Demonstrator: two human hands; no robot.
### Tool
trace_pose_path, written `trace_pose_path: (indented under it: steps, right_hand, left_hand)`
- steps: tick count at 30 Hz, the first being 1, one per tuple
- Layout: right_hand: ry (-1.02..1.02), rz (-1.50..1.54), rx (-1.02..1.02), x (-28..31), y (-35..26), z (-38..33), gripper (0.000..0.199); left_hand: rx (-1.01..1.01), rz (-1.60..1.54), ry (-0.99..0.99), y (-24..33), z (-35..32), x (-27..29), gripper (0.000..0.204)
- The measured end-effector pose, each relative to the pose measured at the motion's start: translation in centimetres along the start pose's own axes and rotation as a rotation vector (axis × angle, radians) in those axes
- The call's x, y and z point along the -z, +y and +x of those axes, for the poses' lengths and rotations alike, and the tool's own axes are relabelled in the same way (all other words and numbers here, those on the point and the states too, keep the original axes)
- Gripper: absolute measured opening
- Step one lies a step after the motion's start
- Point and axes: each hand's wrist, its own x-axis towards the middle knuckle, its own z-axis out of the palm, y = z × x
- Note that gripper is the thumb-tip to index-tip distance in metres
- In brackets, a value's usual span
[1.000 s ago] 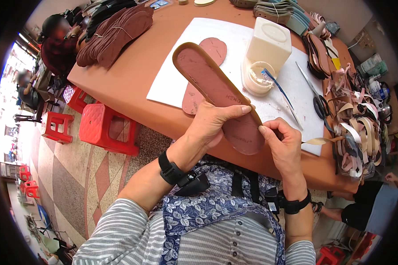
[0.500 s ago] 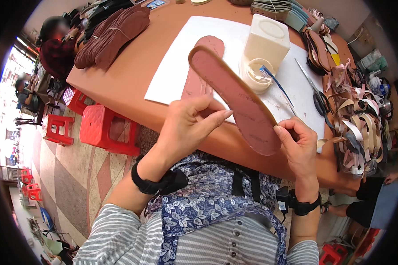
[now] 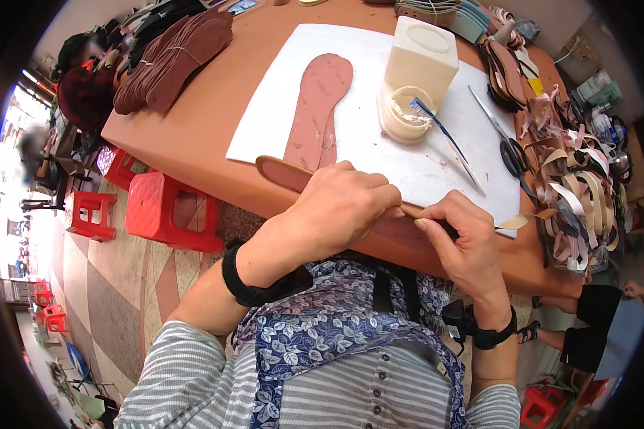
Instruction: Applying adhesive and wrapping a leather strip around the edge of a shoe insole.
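Basically, a brown table [image 3: 172,143] is topped w/ a white board [image 3: 268,111]; on it a cream jug [image 3: 423,64] is set, w/ 2 pink soles [image 3: 311,107] overlapped at L. Over the near edge, another sole [image 3: 283,174] is held, tilted: its rim is pinched by L hand [image 3: 347,204], fingers curled over, & by R hand [image 3: 465,239], thumb to forefinger. Scissors [image 3: 510,151] are laid at R; by the jug, a paste cup [image 3: 402,129] is topped w/ a blue brush [image 3: 440,129].

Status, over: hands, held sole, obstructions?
Left hand and right hand gripping held sole. Its middle hidden behind left hand. Tub beyond, clear of both hands.
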Motion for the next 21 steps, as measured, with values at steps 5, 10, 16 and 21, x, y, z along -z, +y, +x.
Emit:
trace_pose_path:
  steps: [5,10,16,21]
  right_hand:
    - [0.028,0.239,-0.181,0.5,0.6,-0.5,0.01]
    - [-0.012,0.388,-0.258,1.1,2.3,-0.7,0.012]
    - [-0.024,0.362,-0.267,1.4,2.9,-1.3,0.015]
    - [-0.011,0.298,-0.215,1.4,2.8,-1.2,0.018]
  left_hand:
    - [0.025,-0.005,0.03,0.1,-0.3,-0.1,0.013]
    - [0.012,-0.029,0.04,0.0,-0.4,-0.2,0.012]
    - [0.055,-0.049,0.061,-0.1,-0.6,-0.5,0.011]
    - [0.083,-0.084,0.068,-0.1,-0.6,-0.5,0.009]
